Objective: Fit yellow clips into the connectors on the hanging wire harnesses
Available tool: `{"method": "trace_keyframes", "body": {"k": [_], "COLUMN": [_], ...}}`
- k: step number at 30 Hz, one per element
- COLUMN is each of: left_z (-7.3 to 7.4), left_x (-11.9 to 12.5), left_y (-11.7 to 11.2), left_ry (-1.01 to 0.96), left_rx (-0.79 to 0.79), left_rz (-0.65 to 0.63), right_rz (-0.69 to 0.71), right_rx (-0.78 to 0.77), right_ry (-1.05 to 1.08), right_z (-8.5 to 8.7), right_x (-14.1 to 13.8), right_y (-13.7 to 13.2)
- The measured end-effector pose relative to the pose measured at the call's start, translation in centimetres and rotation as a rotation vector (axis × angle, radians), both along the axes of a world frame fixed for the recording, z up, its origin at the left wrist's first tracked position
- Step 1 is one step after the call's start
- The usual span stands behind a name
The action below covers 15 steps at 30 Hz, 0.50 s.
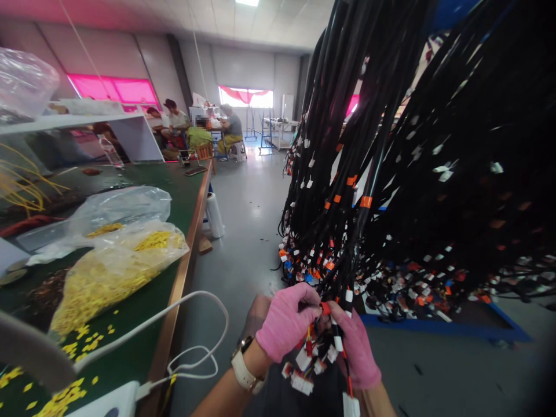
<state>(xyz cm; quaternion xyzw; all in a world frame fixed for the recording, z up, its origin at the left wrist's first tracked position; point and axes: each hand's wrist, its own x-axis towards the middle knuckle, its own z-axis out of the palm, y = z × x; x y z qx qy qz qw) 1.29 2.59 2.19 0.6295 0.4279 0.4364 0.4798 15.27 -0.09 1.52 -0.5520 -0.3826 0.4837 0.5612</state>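
Observation:
My left hand (284, 324), in a pink glove and with a watch at the wrist, pinches a small red connector (325, 308) from the left. Closed around its other side is my right hand (357, 350), also gloved in pink. The connector belongs to a wire harness whose black, red and orange wires run between my hands. Below my fingers dangle several white connectors (302, 382) and a white tag (351, 405). My fingers partly cover the red connector, so its far side is hidden.
Black cable harnesses (339, 145) hang thickly ahead and right above a blue-edged tray (456, 329). On the left, a green-topped workbench (143, 324) carries a bag of yellow pieces (108, 278) and a white cable (174, 304). Several people sit at the back.

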Motion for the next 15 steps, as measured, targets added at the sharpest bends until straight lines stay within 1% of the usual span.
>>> {"method": "trace_keyframes", "body": {"k": [3,5,7,9,11,13,15], "left_z": [-0.1,0.0,0.3,0.5,0.5,0.4,0.2], "left_x": [-0.3,-0.5,-0.7,-0.8,-0.9,-0.9,-1.0], "left_y": [0.4,0.7,0.9,0.8,0.7,0.6,0.7], "left_ry": [-0.076,-0.113,-0.13,-0.144,-0.148,-0.139,-0.142], "left_rx": [-0.093,-0.167,-0.22,-0.255,-0.285,-0.309,-0.312], "left_rz": [-0.033,-0.075,-0.165,-0.285,-0.363,-0.369,-0.36], "right_rz": [-0.014,0.006,0.043,0.081,0.094,0.095,0.095], "right_rx": [-0.035,-0.024,-0.006,0.002,0.017,0.046,0.057], "right_ry": [0.04,0.033,0.006,-0.007,-0.01,-0.018,-0.014], "right_z": [-0.7,-0.5,0.1,0.7,0.8,0.4,-0.5], "right_x": [-0.2,-0.2,-0.1,0.1,0.3,0.4,0.4], "right_y": [0.0,-0.2,-0.4,-0.5,-0.6,-0.5,-0.4]}}
